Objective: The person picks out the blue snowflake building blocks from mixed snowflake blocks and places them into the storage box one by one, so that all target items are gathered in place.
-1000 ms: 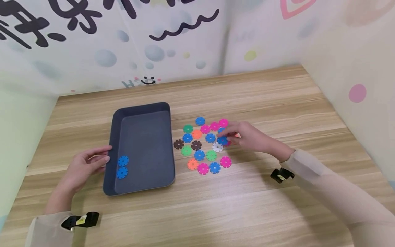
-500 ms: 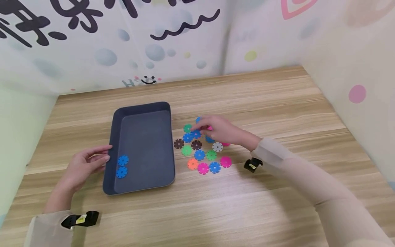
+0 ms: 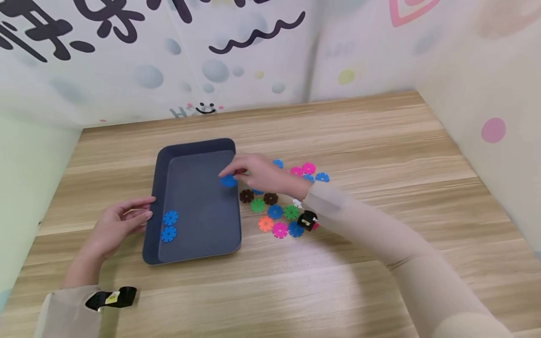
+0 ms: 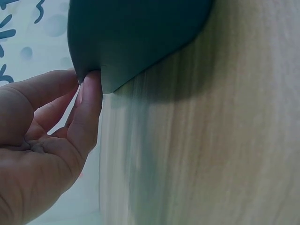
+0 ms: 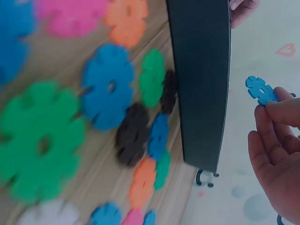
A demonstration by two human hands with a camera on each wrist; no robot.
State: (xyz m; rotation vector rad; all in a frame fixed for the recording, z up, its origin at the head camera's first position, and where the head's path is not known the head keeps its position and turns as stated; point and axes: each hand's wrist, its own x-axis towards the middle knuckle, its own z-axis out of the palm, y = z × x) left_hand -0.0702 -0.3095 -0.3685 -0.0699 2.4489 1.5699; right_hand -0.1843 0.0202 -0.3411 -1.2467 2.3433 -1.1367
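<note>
A blue notched disc is pinched between the thumb and fingers of my right hand, above the right side of a dark grey tray. The right wrist view shows that blue disc held up at the fingertips, apart from the tray wall. My left hand holds the tray's left rim; in the left wrist view the thumb and fingers pinch the tray edge. Two blue discs lie inside the tray, near its left wall.
Several loose notched discs lie on the wooden table right of the tray, among them a pink one, an orange one, a green one and a dark brown one. My right forearm covers some. A printed wall stands behind.
My right hand has carried the blue disc leftward from the right side of the loose discs to over the tray's right edge. The left hand stays on the rim.
</note>
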